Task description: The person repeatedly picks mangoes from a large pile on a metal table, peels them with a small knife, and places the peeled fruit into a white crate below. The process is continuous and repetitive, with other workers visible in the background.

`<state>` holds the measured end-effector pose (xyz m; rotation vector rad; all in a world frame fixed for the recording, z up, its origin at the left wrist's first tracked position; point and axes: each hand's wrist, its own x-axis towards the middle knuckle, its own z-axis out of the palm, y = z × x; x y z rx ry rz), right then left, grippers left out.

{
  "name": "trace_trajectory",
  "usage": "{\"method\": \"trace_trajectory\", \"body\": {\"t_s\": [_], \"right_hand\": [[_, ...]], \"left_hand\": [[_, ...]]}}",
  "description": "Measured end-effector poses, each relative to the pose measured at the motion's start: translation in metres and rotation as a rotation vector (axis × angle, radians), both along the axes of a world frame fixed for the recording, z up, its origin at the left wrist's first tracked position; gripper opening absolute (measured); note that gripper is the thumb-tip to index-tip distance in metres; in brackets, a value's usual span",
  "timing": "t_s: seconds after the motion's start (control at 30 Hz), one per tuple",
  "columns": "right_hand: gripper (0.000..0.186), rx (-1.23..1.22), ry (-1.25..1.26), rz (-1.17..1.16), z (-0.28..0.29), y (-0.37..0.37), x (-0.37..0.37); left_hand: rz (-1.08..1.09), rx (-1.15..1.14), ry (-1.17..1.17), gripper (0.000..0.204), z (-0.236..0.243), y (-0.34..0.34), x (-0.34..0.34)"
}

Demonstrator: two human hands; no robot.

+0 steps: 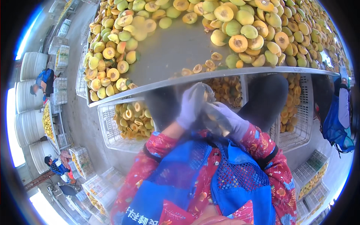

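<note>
My left hand (190, 105) and my right hand (224, 119) meet in front of me, just below the near rim of a metal table (161, 56). Both wear pale lilac gloves with dark coated palms. The fingers of each are curled in and overlap the other hand, hiding whatever they hold. A small tan patch shows low by the right hand; I cannot tell what it is. Yellow-green halved stone fruits (240, 43), apparently peaches or apricots, are heaped on the table, many with cut faces up. A few small halves (197, 68) lie close to the rim.
White plastic crates of fruit halves stand under the table, one at the left (112, 127) and one at the right (305, 112). My knees are between them. Another person in blue (337, 120) is at the far right. More people, crates and stacked white tubs (28, 97) are at the left.
</note>
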<state>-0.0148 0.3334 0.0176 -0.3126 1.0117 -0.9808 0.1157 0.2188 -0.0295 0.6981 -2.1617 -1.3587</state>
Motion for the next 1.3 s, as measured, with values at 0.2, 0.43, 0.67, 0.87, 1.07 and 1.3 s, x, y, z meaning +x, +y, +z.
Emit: {"method": "trace_trajectory", "body": {"t_s": [0.2,0.43,0.67,0.87,1.07,1.3], "right_hand": [[0.027,-0.816,1.443,0.279,-0.035,0.006,0.014],[0.022,-0.711,1.55,0.528,-0.025,0.007,0.024],[0.026,-0.212,0.811,0.252,-0.026,-0.005,0.029],[0.015,0.11,0.089,0.018,0.005,0.006,0.032],[0.017,0.043,0.338,0.066,0.003,0.012,0.042],[0.031,-0.444,1.382,0.333,-0.062,0.031,0.06]], "left_hand": [[-0.12,-0.045,-0.126,0.022,-0.019,-0.012,0.001],[0.001,0.045,-0.197,0.022,-0.025,-0.006,0.006],[-0.051,-0.066,-0.146,0.015,-0.017,-0.011,0.012],[0.135,-0.424,0.068,0.015,-0.008,0.006,0.008],[-0.045,-0.01,-0.027,0.026,-0.008,0.011,0.017],[-0.01,0.047,-0.144,0.026,-0.031,0.016,0.023]]}}
